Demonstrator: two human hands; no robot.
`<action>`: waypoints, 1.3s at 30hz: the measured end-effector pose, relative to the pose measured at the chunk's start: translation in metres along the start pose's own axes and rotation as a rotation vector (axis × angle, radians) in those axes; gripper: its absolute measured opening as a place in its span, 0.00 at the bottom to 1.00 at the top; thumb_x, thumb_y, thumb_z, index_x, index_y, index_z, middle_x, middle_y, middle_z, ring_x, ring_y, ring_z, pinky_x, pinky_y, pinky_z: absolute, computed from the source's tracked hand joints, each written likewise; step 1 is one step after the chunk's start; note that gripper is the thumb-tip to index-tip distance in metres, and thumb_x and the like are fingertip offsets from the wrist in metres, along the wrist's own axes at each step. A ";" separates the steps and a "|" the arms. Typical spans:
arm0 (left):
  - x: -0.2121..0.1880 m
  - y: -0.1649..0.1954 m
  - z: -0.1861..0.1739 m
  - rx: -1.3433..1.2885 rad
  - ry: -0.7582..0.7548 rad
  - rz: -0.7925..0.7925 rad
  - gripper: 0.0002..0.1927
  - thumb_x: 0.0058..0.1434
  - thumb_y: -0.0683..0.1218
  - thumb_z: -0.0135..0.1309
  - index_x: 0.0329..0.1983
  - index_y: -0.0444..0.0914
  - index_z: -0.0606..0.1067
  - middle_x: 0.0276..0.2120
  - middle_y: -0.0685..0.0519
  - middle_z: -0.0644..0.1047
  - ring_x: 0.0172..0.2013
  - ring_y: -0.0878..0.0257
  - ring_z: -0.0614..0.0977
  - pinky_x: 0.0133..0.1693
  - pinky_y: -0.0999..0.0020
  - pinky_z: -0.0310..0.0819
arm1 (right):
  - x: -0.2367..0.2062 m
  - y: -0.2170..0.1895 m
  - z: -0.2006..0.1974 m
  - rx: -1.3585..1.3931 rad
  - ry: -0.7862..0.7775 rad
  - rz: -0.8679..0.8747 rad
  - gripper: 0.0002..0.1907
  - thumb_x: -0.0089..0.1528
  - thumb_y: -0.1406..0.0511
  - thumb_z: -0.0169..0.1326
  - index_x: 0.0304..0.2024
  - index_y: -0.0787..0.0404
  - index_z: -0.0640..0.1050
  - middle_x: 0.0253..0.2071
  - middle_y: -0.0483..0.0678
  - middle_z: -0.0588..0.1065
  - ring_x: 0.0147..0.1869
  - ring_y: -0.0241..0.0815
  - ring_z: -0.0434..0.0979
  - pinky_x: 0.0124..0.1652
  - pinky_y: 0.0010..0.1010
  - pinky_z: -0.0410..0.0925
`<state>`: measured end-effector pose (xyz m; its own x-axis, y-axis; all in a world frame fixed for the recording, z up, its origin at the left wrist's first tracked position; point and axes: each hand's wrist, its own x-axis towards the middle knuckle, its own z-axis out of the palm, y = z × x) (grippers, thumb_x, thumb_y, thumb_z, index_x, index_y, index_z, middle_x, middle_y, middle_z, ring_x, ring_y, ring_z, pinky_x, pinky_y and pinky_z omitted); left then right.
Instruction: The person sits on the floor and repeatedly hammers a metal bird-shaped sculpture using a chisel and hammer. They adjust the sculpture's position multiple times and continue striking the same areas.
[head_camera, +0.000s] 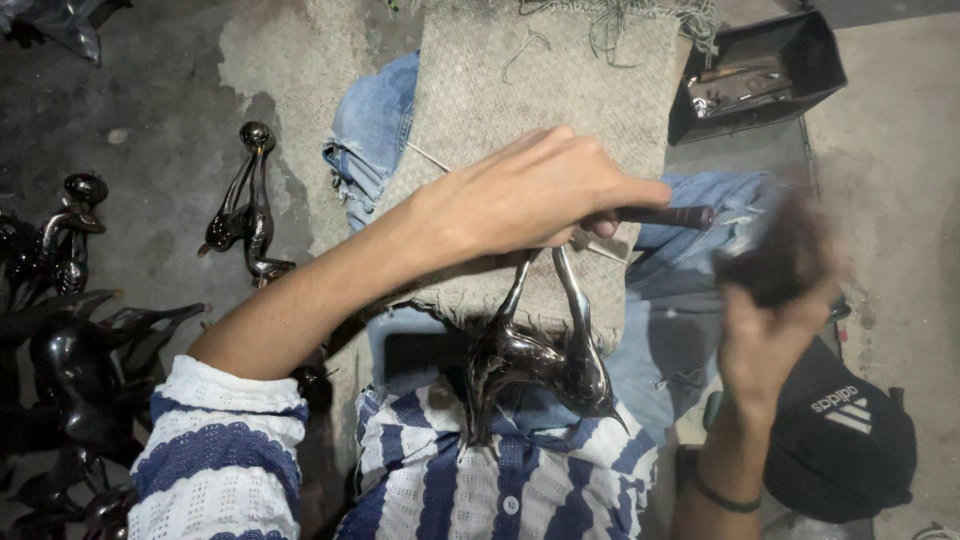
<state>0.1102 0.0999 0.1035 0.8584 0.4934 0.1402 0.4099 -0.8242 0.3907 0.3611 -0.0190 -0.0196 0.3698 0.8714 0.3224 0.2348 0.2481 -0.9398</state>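
1. Head view, far left: a row of dark glossy figurines (60, 340) lies on the concrete floor (180, 120), and one twin-necked figurine (245, 205) lies apart; these look finished.
2. Centre: left hand (530, 195) is closed around a dark tool handle (660, 216) above the burlap cloth (540, 90).
3. Beneath it, the glossy dark sculpture (530, 355) rests against the person's striped shirt (500, 470), legs up; judged still being worked, surface already shiny.
4. Right: right hand (775, 310) grips a dark wad (775, 260), motion-blurred; probably a polishing rag.
5. Upper right: open black rectangular box (755, 75) holding metal bits.
6. Lower right: black cap (845, 440) bearing a white logo.
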 end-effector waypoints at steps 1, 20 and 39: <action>-0.002 0.001 0.001 0.016 0.033 0.014 0.38 0.49 0.29 0.56 0.63 0.48 0.72 0.30 0.47 0.83 0.30 0.49 0.85 0.33 0.56 0.82 | -0.001 0.005 -0.002 0.034 0.089 0.003 0.37 0.63 0.74 0.61 0.70 0.65 0.57 0.46 0.41 0.71 0.48 0.33 0.72 0.53 0.26 0.69; -0.039 -0.013 0.056 0.099 0.447 0.156 0.18 0.66 0.34 0.55 0.57 0.43 0.77 0.44 0.53 0.83 0.34 0.63 0.84 0.35 0.72 0.83 | -0.008 0.001 -0.025 -0.030 0.001 -0.221 0.41 0.73 0.77 0.58 0.77 0.63 0.47 0.45 0.49 0.71 0.41 0.38 0.73 0.42 0.25 0.71; -0.033 -0.015 0.061 0.149 0.469 0.184 0.16 0.69 0.34 0.53 0.55 0.43 0.79 0.43 0.52 0.84 0.30 0.66 0.84 0.27 0.77 0.79 | -0.007 0.007 -0.033 -0.223 -0.045 -0.380 0.31 0.71 0.74 0.58 0.69 0.70 0.56 0.46 0.50 0.69 0.46 0.37 0.72 0.41 0.23 0.68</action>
<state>0.0944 0.0785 0.0372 0.7044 0.3799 0.5996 0.3339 -0.9228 0.1925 0.3895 -0.0369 -0.0250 0.1814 0.7544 0.6308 0.5364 0.4618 -0.7065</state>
